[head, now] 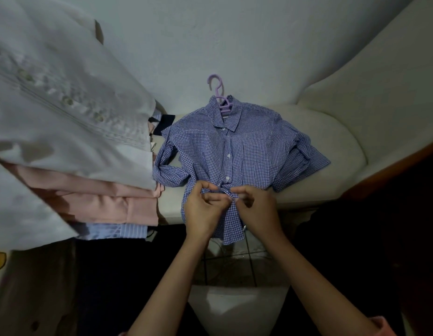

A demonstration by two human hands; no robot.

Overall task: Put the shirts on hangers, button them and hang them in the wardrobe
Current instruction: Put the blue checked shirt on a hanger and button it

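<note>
The checked shirt [237, 154] lies at the middle of the frame on a pale cushion [331, 132], its hanger [220, 98] poking out of the collar. My left hand [203, 209] and right hand [256, 209] both pinch the placket low down, working a button. If my grip slips, I'd likely mismatch the hole or tug the shirt askew on its hanger. I see no containers, only hung shirts [65, 141] at left.

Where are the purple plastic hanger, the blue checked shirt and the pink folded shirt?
Purple plastic hanger [216, 86]: head view, on its hook.
Blue checked shirt [249, 151]: head view, on its chest panel.
Pink folded shirt [128, 204]: head view, on its folded front edge.
</note>
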